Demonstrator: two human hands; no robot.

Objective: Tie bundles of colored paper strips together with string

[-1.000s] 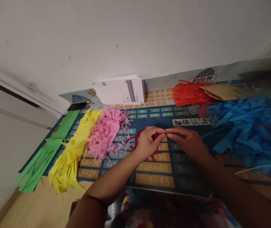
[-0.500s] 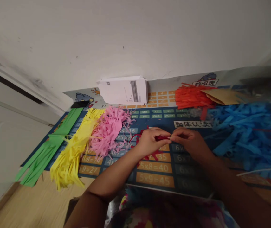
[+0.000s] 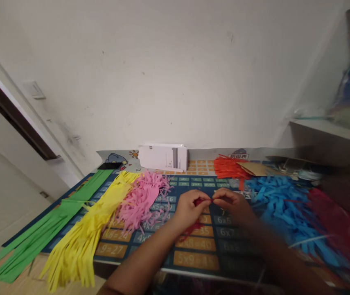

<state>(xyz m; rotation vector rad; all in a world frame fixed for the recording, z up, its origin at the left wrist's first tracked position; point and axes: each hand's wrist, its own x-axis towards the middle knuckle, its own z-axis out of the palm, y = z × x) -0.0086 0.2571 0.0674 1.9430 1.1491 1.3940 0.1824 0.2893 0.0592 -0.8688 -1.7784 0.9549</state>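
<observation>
Plainly, the head view shows a table topped with a dark blue printed chart (image 3: 196, 259), its near edge running under both forearms and its far edge meeting the pale wall (image 3: 175, 73). Printed squares show from the hands down to the near edge, and a narrower band of them separates the left hand (image 3: 190, 205) from the fringe on that side. Around mid-table, a dark red fringed paper strip (image 3: 198, 201) is pinched between left thumb and fingers, some of it trailing below that hand. The right hand (image 3: 231, 200) has thumb and fingertips together on the strip's end, just beside the left fingertips; its forearm is blurred.

Toward the left edge lie long green paper strips (image 3: 84, 198), overhanging the near left corner, then a yellow paper fringe (image 3: 101, 213), also over the near edge, and a curly pink paper fringe (image 3: 141, 200) touching it. A flat black rectangular object (image 3: 111, 166) sits at the far left corner. Along the far edge stand a white box (image 3: 159, 157) and an orange-red paper fringe (image 3: 228, 166). A blue paper heap (image 3: 273, 200) bounds the right hand's side.
</observation>
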